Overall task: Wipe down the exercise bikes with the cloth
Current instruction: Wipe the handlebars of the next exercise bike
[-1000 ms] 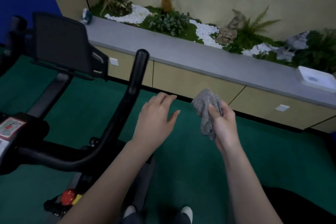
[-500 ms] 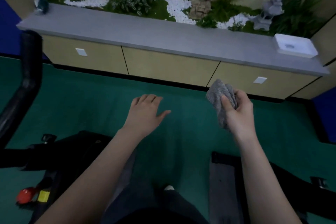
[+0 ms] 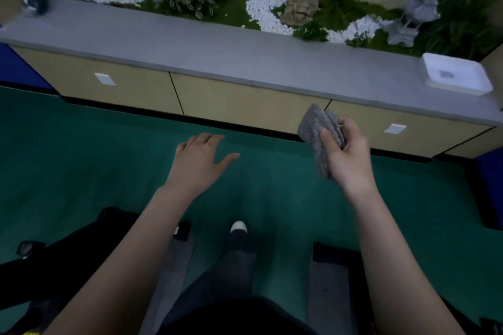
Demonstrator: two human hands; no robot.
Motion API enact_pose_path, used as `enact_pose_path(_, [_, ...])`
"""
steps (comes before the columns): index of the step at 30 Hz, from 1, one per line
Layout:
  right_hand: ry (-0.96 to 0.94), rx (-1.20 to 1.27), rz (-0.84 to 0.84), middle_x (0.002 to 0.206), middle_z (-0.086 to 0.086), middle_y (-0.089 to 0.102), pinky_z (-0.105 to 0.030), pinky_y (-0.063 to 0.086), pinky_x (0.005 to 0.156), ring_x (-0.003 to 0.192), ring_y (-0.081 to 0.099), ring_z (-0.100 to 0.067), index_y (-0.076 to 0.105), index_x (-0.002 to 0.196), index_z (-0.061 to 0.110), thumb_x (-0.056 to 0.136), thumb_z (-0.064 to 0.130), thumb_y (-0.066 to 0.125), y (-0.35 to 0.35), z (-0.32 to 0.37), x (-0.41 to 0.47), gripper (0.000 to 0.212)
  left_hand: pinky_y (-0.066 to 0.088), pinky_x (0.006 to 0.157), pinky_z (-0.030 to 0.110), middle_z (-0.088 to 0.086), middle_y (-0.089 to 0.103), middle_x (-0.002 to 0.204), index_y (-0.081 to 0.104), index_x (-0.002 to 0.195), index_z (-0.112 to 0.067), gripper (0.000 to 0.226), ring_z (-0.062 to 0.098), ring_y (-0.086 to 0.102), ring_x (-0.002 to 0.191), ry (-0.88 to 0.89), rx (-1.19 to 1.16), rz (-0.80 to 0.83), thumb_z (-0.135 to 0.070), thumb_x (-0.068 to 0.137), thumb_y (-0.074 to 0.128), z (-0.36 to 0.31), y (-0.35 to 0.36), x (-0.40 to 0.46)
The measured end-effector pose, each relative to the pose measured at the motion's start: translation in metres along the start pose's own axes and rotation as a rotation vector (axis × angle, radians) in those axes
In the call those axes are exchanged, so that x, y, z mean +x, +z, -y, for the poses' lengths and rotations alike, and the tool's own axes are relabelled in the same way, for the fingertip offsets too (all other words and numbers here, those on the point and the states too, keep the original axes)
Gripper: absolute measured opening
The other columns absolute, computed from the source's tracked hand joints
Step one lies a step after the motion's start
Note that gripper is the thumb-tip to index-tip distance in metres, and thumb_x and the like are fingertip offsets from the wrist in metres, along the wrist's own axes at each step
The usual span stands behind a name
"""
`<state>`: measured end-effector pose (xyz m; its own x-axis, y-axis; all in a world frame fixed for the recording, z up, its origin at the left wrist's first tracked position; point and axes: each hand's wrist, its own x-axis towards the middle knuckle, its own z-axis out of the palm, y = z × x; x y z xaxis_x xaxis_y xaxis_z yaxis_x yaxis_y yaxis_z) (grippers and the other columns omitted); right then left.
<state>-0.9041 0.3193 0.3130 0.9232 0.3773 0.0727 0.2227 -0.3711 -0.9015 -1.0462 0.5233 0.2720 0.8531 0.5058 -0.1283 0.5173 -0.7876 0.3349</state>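
Observation:
A bunched grey cloth (image 3: pixel 317 133) is gripped in my right hand (image 3: pixel 347 153), held up in front of the cabinet at centre right. Over the green floor, my left hand (image 3: pixel 198 162) hovers palm down with fingers spread, holding nothing. Only the black base of one exercise bike (image 3: pixel 68 255) shows at the lower left. The black base of a second bike (image 3: pixel 333 254) sits at the lower right, partly behind my right forearm. Neither hand touches a bike.
A long low cabinet with a grey top (image 3: pixel 217 46) runs across ahead, backed by a planter of plants and white pebbles (image 3: pixel 261 8). A white tray (image 3: pixel 457 76) sits at its right end. Green floor (image 3: pixel 81 149) lies between; my shoe (image 3: pixel 239 227) steps forward.
The view has swung right, away from the first bike; its handlebar and screen left the frame. Both hands moved with me, the cloth still held. A second bike's base came into view.

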Motion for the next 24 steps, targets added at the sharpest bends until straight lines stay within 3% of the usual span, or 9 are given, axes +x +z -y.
enact_pose_path(7, [0.015,-0.015,0.109,0.102,-0.005,0.064,-0.03,0.048,0.083,0.094,0.061,-0.022,0.055,0.112,0.014,0.095,0.014,0.055,0.049,0.011,0.1,0.017,0.03,0.104,0.042,0.006,0.048,0.138,0.046,0.137,-0.013,0.062,0.027,0.043,0.127,-0.051,-0.009,-0.048,-0.055,0.09,0.049,0.028,-0.018,0.087])
enact_pose_path(14, [-0.057,0.035,0.311,0.089,0.013,0.06,-0.009,0.043,0.067,0.072,0.055,0.013,0.055,0.104,0.015,0.096,0.012,0.053,0.122,0.037,0.169,0.009,0.03,0.104,0.041,0.003,0.046,0.14,0.046,0.138,-0.016,0.063,0.025,0.041,0.129,-0.222,-0.024,-0.093,-0.057,0.09,0.047,0.069,-0.033,0.127])
enact_pose_path(24, [-0.24,-0.001,0.654,0.09,0.019,0.058,-0.003,0.038,0.062,0.075,0.053,0.016,0.055,0.104,0.019,0.097,0.014,0.052,0.246,0.069,0.268,0.009,0.03,0.104,0.04,0.002,0.044,0.14,0.044,0.139,-0.016,0.064,0.024,0.04,0.128,-0.584,-0.061,-0.17,-0.058,0.091,0.044,0.126,-0.047,0.171])
